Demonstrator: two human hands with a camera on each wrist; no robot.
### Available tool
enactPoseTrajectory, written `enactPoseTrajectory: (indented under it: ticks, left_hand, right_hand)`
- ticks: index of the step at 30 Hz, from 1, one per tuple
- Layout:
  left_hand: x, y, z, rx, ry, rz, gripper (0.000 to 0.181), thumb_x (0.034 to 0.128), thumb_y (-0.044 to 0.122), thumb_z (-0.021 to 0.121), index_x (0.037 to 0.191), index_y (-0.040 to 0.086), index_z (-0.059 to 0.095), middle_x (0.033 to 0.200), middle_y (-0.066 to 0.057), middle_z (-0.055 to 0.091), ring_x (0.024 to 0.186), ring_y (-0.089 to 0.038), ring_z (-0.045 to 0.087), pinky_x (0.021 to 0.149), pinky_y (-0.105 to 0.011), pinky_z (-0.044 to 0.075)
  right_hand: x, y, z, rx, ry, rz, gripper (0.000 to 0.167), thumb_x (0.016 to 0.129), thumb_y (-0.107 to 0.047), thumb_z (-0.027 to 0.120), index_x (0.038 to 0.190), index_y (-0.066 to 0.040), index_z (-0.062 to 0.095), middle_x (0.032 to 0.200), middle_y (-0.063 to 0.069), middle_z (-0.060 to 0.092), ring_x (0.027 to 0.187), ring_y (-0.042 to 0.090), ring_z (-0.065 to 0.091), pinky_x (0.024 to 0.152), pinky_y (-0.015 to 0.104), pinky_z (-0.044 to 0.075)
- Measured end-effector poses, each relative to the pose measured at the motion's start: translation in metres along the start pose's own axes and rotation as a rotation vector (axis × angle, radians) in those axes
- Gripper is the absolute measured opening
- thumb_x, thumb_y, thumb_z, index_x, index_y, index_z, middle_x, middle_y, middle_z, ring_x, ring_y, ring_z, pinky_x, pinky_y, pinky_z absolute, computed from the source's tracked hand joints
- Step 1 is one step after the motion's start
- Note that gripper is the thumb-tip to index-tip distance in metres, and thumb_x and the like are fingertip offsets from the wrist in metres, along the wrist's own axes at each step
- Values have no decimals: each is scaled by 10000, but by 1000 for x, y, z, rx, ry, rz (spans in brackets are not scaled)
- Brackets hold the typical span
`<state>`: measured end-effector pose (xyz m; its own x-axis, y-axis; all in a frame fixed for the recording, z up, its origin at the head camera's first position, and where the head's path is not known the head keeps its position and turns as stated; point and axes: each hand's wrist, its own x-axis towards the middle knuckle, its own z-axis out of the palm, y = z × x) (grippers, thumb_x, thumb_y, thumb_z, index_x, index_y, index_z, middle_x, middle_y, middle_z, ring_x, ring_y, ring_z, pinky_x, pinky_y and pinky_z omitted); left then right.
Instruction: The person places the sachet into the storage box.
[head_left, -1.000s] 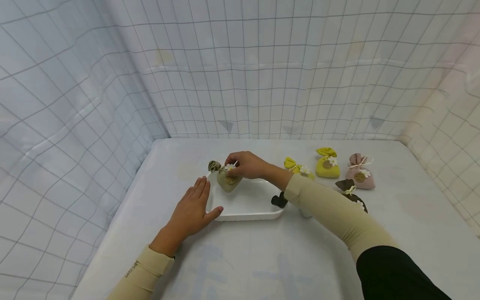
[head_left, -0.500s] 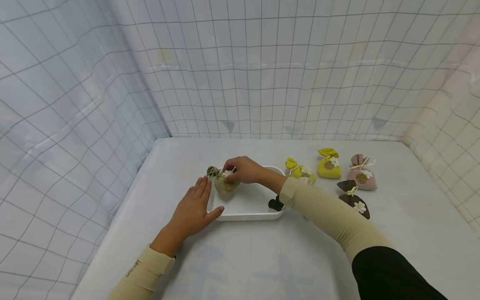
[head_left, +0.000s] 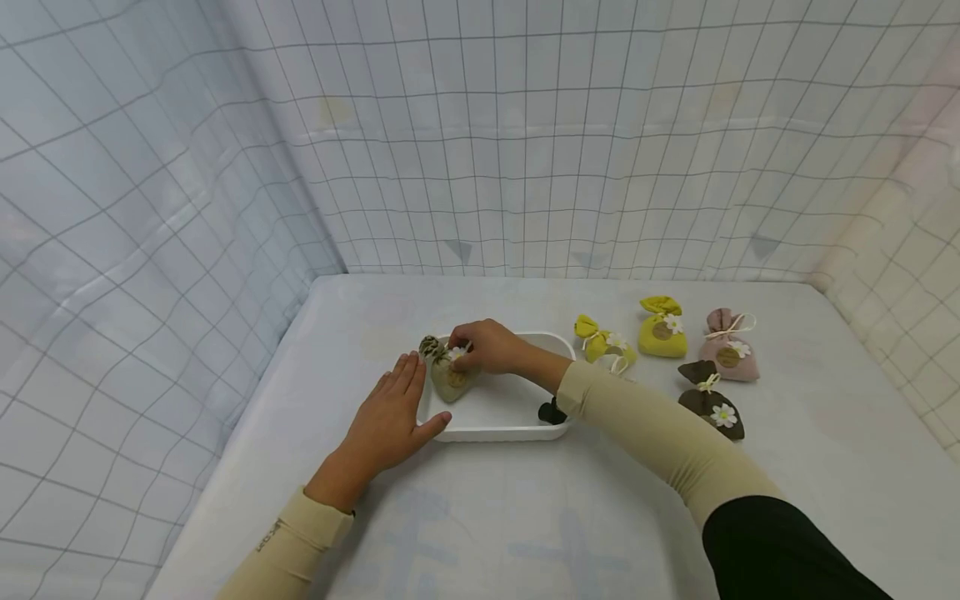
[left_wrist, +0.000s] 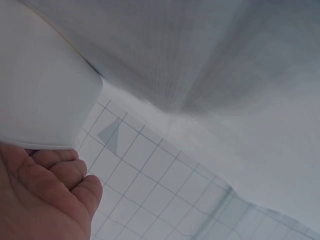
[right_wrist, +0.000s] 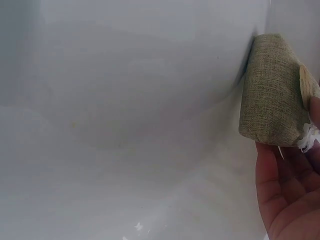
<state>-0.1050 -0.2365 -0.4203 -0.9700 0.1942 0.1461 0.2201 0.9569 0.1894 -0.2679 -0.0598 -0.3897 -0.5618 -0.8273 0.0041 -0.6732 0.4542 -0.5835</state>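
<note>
At the left end inside the white tray (head_left: 491,434), the right hand (head_left: 489,346) is pinching an olive sachet (head_left: 448,385); the left hand (head_left: 384,427), fingers straight, is touching the rim. Farther right, yellow (head_left: 662,337) and pink (head_left: 729,354) sachets are lying apart.

green pouch (head_left: 448,382) partly covered, dark bundle (head_left: 551,413) half-hidden

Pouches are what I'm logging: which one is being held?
The green pouch, pinched by the right hand at the left end of the tray. The pink pouch, brown pouch and two yellow pouches lie outside it, in no hand.
</note>
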Motion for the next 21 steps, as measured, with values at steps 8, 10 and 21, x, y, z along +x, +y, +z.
enactPoseTrajectory:
  ticks: [8, 10, 21]
  left_hand:
    - [1, 1, -1, 7, 7, 1, 948, 963, 627, 492, 1546, -64, 205, 1614, -222, 168, 1492, -350, 151, 1159, -547, 224]
    - [1, 1, -1, 9, 6, -1, 949, 961, 626, 494, 1545, -65, 208, 1613, -222, 171, 1491, -349, 152, 1160, -546, 224]
    - [1, 1, 1, 14, -3, -14, 960, 954, 642, 488, 1543, -66, 216, 1616, -218, 171, 1496, -343, 140, 1164, -541, 217]
  right_hand:
    - [-1, 1, -1, 4, -3, -1, 282, 903, -201, 748, 1144, -73, 677, 1187, 70, 691, 1057, 194, 643, 927, 322, 503]
    - [-1, 2, -1, 13, -9, -3, 283, 903, -207, 749, 1143, -77, 677, 1188, 66, 689, 1059, 187, 642, 921, 307, 505]
    - [-6, 1, -10, 70, -14, 20, 317, 903, -190, 748, 1186, -74, 663, 1170, 51, 682, 1073, 182, 641, 905, 289, 513]
